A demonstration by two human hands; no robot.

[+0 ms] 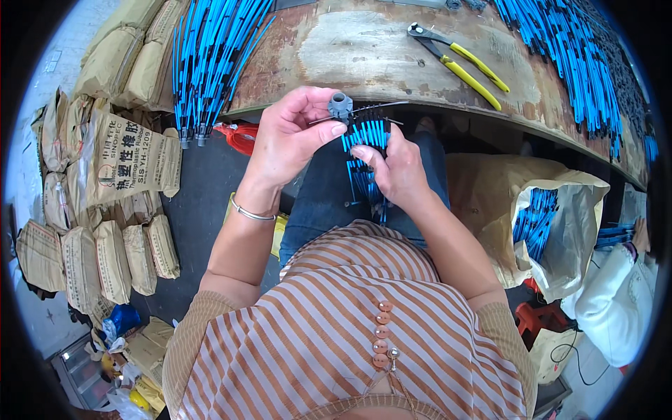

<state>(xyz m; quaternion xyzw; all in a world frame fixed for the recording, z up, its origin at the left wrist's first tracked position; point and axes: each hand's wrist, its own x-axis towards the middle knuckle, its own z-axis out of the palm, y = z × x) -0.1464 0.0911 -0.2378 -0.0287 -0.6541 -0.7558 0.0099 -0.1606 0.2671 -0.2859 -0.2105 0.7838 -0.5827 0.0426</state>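
My left hand (290, 133), closed with thumb and fingers, pinches a small grey plastic fitting (341, 105) with a round hole in its top. Thin dark prongs stick out from beside the fitting. Just to the right, my right hand (400, 166) grips a bundle of blue-and-black plastic strips (367, 134), its thumb lying across them. The strips' black ends point up toward the fitting, and their lower ends hang over my lap. Both hands are close together, just off the near edge of the table. Whether a strip touches the fitting is hard to make out.
Yellow-handled pliers (462, 63) lie on the worn wooden table (350, 56). Blue strip bundles (213, 56) overhang its left end; more strips (567, 63) pile at right. A large paper sack (483, 196) holds strips. Stacked brown sacks (105, 259) stand left. Another person's white sleeve (609, 294) shows right.
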